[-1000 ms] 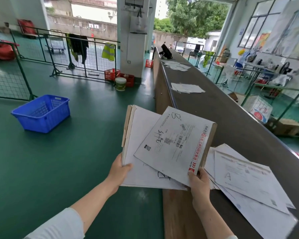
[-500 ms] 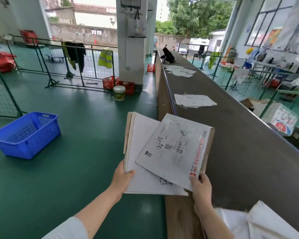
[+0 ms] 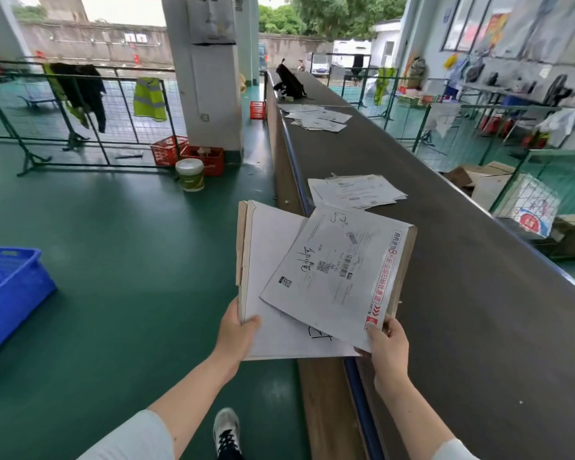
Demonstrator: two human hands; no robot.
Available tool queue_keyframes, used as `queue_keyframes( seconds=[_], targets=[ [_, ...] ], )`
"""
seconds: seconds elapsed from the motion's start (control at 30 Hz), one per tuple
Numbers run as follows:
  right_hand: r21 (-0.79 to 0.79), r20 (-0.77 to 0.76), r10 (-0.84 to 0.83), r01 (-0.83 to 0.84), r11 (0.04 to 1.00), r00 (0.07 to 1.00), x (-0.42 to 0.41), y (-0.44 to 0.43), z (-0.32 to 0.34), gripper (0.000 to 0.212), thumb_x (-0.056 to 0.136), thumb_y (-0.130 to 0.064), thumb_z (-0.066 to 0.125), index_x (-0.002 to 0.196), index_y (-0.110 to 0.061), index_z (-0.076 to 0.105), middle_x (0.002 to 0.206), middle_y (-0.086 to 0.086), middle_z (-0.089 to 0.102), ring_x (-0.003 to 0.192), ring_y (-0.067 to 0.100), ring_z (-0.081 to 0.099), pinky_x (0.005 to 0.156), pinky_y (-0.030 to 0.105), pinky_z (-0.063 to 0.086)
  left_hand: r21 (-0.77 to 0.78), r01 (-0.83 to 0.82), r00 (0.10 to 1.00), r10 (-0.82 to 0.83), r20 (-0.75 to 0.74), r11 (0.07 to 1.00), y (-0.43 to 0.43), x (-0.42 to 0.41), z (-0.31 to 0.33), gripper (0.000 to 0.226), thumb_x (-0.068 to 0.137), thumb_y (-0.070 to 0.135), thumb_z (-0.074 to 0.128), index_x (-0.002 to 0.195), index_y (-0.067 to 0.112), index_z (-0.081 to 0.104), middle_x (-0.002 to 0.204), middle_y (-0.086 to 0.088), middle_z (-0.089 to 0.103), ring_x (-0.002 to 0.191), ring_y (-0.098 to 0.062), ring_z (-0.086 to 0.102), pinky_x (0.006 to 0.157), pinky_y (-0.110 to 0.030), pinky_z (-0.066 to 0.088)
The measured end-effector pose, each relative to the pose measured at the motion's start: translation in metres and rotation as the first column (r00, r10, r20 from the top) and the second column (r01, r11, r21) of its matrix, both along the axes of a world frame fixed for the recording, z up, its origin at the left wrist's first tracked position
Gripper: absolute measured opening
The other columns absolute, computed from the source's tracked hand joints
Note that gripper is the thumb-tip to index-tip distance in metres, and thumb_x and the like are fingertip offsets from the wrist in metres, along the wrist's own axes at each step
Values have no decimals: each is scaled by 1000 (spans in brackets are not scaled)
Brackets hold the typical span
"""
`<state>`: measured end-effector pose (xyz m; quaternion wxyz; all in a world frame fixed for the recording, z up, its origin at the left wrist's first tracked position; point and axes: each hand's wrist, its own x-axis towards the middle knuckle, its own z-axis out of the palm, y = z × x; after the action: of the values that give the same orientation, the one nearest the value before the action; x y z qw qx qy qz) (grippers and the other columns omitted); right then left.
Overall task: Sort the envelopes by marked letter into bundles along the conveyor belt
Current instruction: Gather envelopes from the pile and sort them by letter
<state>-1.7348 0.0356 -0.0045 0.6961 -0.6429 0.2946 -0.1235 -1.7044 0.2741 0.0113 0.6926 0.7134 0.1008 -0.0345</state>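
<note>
My left hand (image 3: pixel 238 330) grips the lower left corner of a stack of white envelopes (image 3: pixel 273 257) held over the belt's near edge. My right hand (image 3: pixel 387 343) pinches the bottom corner of a single white envelope marked B (image 3: pixel 337 273), which lies tilted on top of the stack. The dark conveyor belt (image 3: pixel 462 293) runs away to the right of the stack. A bundle of envelopes (image 3: pixel 357 192) lies on the belt just beyond the held one. A second bundle (image 3: pixel 316 117) lies farther along.
A blue crate (image 3: pixel 10 293) stands on the green floor at left. A white bucket (image 3: pixel 190 174) and red crates (image 3: pixel 201 159) sit by the pillar. A black bag (image 3: pixel 289 83) rests at the belt's far end. Green fencing lines both sides. My shoe (image 3: pixel 226 433) is below.
I have walked forward along the belt. The bundle marked A near my right hand has dropped out of view, and the middle bundle is now much closer. Both hands keep their grip.
</note>
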Motion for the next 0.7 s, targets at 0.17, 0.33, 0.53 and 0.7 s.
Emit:
queue_keyframes(
  seconds=[0.17, 0.33, 0.53, 0.7],
  targets=[
    [13, -3, -90, 90, 996, 996, 108, -3, -7, 22, 99, -5, 53, 115, -20, 55, 104, -2, 65, 91, 15, 63, 64, 33, 57, -21, 52, 999, -52, 9, 998, -4, 121, -7, 41, 91, -3, 51, 120, 26, 50, 108, 9, 63, 100, -9, 60, 71, -19, 47],
    [26, 11, -181, 181, 983, 983, 233, 0, -1, 23, 98, -7, 54, 118, -19, 55, 105, 1, 66, 95, 20, 64, 75, 40, 59, 1, 110, 993, -110, 38, 994, 0, 269, 2, 42, 90, -3, 52, 119, 28, 50, 108, 10, 62, 102, -11, 60, 72, -19, 46],
    [23, 6, -270, 269, 963, 963, 331, 4, 7, 23, 99, -7, 54, 117, -20, 56, 104, -3, 65, 92, 16, 64, 76, 39, 59, 15, 157, 987, -157, 36, 988, -5, 386, 10, 43, 91, -1, 52, 125, 26, 48, 107, 13, 60, 98, -7, 57, 74, -19, 45],
    [0, 0, -328, 328, 945, 945, 405, -8, 10, 22, 99, -9, 55, 118, -21, 57, 109, -1, 65, 98, 17, 62, 86, 43, 57, 11, 220, 973, -221, 61, 975, -19, 470, 11, 43, 90, -2, 51, 125, 24, 51, 109, 11, 62, 101, -8, 59, 74, -17, 46]
  ],
)
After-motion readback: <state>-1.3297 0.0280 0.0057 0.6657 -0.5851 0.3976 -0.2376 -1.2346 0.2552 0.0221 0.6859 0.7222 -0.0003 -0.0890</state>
